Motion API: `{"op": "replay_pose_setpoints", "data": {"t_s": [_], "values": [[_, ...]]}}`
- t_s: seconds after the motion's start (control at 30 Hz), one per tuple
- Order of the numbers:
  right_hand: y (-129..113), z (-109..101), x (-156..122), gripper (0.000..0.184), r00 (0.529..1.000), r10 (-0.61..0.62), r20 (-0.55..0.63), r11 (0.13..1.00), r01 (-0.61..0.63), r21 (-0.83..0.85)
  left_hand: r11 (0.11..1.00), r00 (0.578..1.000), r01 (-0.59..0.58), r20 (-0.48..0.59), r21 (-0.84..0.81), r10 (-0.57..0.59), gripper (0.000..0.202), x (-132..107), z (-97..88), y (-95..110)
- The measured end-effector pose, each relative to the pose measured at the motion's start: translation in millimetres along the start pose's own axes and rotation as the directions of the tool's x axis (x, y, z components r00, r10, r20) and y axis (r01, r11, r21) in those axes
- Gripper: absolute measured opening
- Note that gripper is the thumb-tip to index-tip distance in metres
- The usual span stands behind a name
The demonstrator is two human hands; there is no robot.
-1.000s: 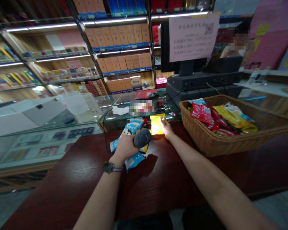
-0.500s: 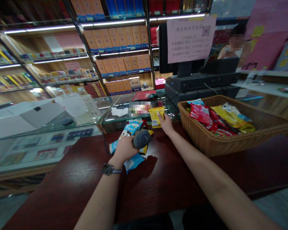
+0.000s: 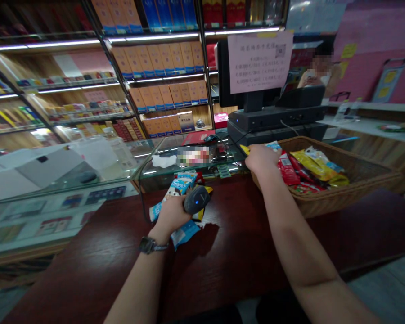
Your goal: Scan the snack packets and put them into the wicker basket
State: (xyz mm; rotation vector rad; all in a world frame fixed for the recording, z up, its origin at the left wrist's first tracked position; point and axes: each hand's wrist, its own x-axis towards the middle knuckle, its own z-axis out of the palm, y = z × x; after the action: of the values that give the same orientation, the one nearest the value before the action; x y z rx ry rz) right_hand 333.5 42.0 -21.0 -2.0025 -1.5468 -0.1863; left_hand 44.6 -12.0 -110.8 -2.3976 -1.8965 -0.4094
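My left hand [image 3: 173, 213], with a watch on its wrist, is wrapped round a dark barcode scanner [image 3: 197, 200] whose blue light is lit. Blue snack bags [image 3: 185, 234] and some yellow packaging lie on the table under and around that hand. My right hand [image 3: 263, 158] is at the left rim of a wicker basket [image 3: 327, 199], closed on a yellow snack bag [image 3: 245, 149], of which only a corner shows past the fingers. Inside the basket lie red snack bags [image 3: 289, 170] and yellow ones [image 3: 313, 164], just right of my right hand.
A dark red wooden table [image 3: 229, 256] spans the foreground. Behind it stand a glass counter [image 3: 145, 155] and a monitor with a paper sign [image 3: 260, 63]. White boxes [image 3: 23, 168] sit at left. A person [image 3: 319, 74] is at the back right, before a pink wall.
My right hand has moved right with the yellow snack bag, from above the table to the basket's rim. A blue light now shows on the scanner; my left hand keeps its hold.
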Motion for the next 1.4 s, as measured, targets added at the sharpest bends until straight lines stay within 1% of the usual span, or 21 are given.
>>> {"op": "replay_pose_setpoints", "data": {"t_s": [0.03,0.07,0.1,0.13,0.2,0.27,0.33,0.37,0.43,0.57,0.63,0.7,0.8,0.83,0.9,0.93,1.0,1.07,1.2,1.3,1.4], "values": [[1,4,2,0.033,0.998,0.007,0.069,1.000,-0.005,-0.022,1.000,1.000,0.002,-0.002,0.000,-0.002,0.026,0,0.1,0],[1,8,4,0.040,0.995,0.024,0.094,0.999,-0.021,-0.028,1.000,1.000,0.003,-0.005,-0.001,-0.003,0.027,0,0.2,-1],[1,10,6,0.048,0.996,0.050,0.071,0.999,-0.048,-0.017,1.000,1.000,0.004,-0.008,-0.002,-0.004,0.026,0,0.2,-1],[1,11,7,0.055,0.997,0.077,0.010,0.997,-0.077,0.008,1.000,1.000,0.005,-0.010,-0.004,-0.005,0.026,-1,0.1,-1],[1,10,7,0.061,0.973,0.112,-0.201,0.992,-0.097,0.083,1.000,1.000,0.006,-0.010,-0.011,-0.006,0.024,-1,-0.1,-2],[0,8,5,0.051,0.901,0.109,-0.420,0.988,-0.054,0.141,1.000,1.000,0.005,-0.008,-0.019,-0.005,0.024,-1,-0.1,-2],[0,6,3,0.036,0.848,0.096,-0.522,0.986,-0.010,0.166,1.000,1.000,0.006,-0.005,-0.022,-0.006,0.025,-1,0.4,-2],[0,6,2,0.033,0.846,0.097,-0.525,0.985,-0.004,0.175,1.000,1.000,0.009,-0.006,-0.021,-0.009,0.026,0,0.8,-2],[0,7,2,0.033,0.876,0.104,-0.470,0.983,-0.017,0.185,1.000,1.000,0.017,-0.010,-0.017,-0.018,0.025,0,1.6,-2],[4,10,5,0.031,0.974,0.072,-0.214,0.993,-0.050,0.104,1.000,1.000,0.021,-0.019,-0.017,-0.021,0.024,-1,1.8,-3],[7,9,4,0.037,0.991,0.050,-0.125,0.998,-0.043,0.055,1.000,0.999,0.022,-0.023,-0.020,-0.023,0.024,-1,1.4,-3],[10,5,2,0.053,0.990,0.049,-0.135,0.998,-0.045,0.034,0.999,0.999,0.029,-0.027,-0.024,-0.030,0.024,-1,1.3,-4],[8,-5,-3,0.070,0.968,0.032,-0.248,0.999,-0.024,0.033,0.998,0.998,0.053,-0.033,-0.029,-0.054,0.024,0,1.5,-4],[5,-6,-4,0.069,0.958,0.006,-0.288,0.999,0.006,0.041,0.998,0.997,0.064,-0.039,-0.030,-0.065,0.023,0,1.6,-5],[-5,-2,-7,0.057,0.942,-0.082,-0.326,0.990,0.114,0.079,0.995,0.994,0.089,-0.058,-0.035,-0.091,0.024,0,1.7,-6],[-13,5,-8,0.049,0.941,-0.151,-0.304,0.975,0.192,0.112,0.994,0.992,0.101,-0.070,-0.038,-0.103,0.025,0,1.6,-7],[-31,30,-14,0.041,0.925,-0.332,-0.184,0.906,0.367,0.210,0.992,0.988,0.119,-0.096,-0.044,-0.123,0.028,0,1.2,-9],[-49,68,-26,0.046,0.847,-0.529,-0.053,0.791,0.515,0.332,0.991,0.984,0.127,-0.123,-0.050,-0.133,0.029,0,0.7,-11],[-77,147,-63,0.053,0.699,-0.715,-0.001,0.621,0.636,0.458,0.990,0.976,0.129,-0.168,-0.062,-0.137,0.028,0,0.5,-14],[-87,181,-83,0.055,0.693,-0.720,-0.029,0.576,0.621,0.533,0.991,0.973,0.110,-0.195,-0.075,-0.123,0.026,-1,0.9,-14],[-86,191,-83,0.049,0.723,-0.688,-0.060,0.570,0.589,0.573,0.992,0.970,0.091,-0.216,-0.089,-0.108,0.023,-2,0.6,-14]]}}
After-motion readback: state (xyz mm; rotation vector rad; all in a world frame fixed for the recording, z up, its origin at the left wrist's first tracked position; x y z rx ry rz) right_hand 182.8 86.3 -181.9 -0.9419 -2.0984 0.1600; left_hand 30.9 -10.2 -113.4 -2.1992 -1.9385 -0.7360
